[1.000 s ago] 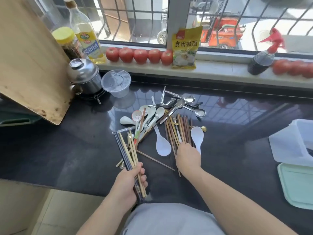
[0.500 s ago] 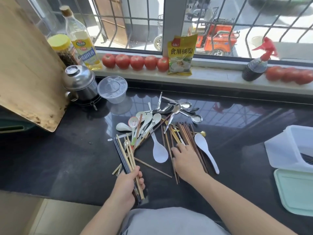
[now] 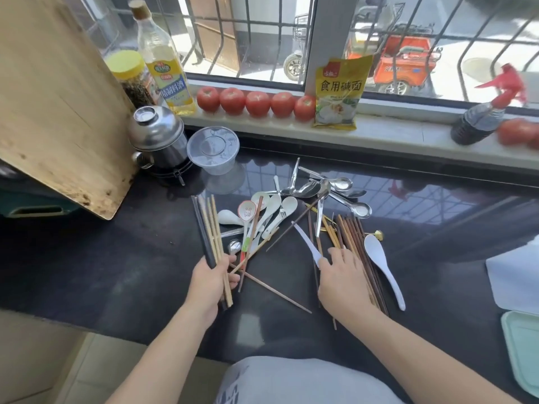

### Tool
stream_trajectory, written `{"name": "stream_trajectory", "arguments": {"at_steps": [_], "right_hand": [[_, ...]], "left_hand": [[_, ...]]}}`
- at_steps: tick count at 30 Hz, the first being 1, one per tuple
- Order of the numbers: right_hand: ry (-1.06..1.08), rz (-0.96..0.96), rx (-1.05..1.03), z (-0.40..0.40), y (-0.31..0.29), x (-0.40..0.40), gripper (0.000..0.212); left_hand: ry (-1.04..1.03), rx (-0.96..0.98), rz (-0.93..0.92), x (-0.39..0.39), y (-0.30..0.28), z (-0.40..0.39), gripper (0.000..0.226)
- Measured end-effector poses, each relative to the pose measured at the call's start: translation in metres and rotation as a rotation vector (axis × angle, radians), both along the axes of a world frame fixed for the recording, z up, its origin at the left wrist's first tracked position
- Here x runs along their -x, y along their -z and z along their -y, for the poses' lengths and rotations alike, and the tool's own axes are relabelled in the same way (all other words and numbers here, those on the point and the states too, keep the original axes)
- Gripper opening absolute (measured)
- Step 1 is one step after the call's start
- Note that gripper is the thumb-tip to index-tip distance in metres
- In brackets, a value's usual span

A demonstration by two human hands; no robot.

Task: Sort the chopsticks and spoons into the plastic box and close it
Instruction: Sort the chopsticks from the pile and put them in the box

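A bundle of chopsticks [image 3: 210, 237] is gripped in the left hand [image 3: 210, 279], fingers curled round it. The right hand [image 3: 344, 277] is laid flat, fingers straight, on the dark chopsticks [image 3: 354, 243] on the black table [image 3: 102, 258]. White and metal spoons [image 3: 294, 205] are piled behind. The plastic box [image 3: 513, 281] is seen at the right edge, its lid [image 3: 523, 345] just beside it.

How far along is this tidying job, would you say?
Early on. Nothing can be seen put away: the plastic box at the right edge is only partly in view, and its green lid lies beside it. The left hand grips a bundle of chopsticks; the right hand rests on the dark chopsticks. The spoons remain heaped on the counter.
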State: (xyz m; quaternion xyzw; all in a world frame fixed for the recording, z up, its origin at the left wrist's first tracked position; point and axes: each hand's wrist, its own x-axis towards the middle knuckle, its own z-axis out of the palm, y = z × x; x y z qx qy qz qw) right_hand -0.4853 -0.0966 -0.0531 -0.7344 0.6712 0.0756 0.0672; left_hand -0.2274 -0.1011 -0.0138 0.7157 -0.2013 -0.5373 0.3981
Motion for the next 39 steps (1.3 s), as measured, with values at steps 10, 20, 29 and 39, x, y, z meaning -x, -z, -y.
{"name": "stream_trajectory", "arguments": {"at_steps": [10,20,29,39], "right_hand": [[0.874,1.131,-0.718,0.059,-0.015,-0.115,0.021],[1.053,1.174,-0.662,0.069,0.003,-0.122,0.005],[0.945,1.008,-0.852,0.025,-0.006,-0.127,0.011],[0.777,0.952,-0.885,-0.012,0.005,-0.131,0.015]], "left_hand": [[-0.135,-0.027,0.137,-0.032,0.003,-0.008,0.007],[-0.1,-0.102,0.037,-0.061,0.0,-0.059,0.018],[0.091,-0.163,0.094,-0.027,0.02,-0.05,0.011],[0.141,-0.241,-0.061,0.006,0.026,-0.056,0.013]]}}
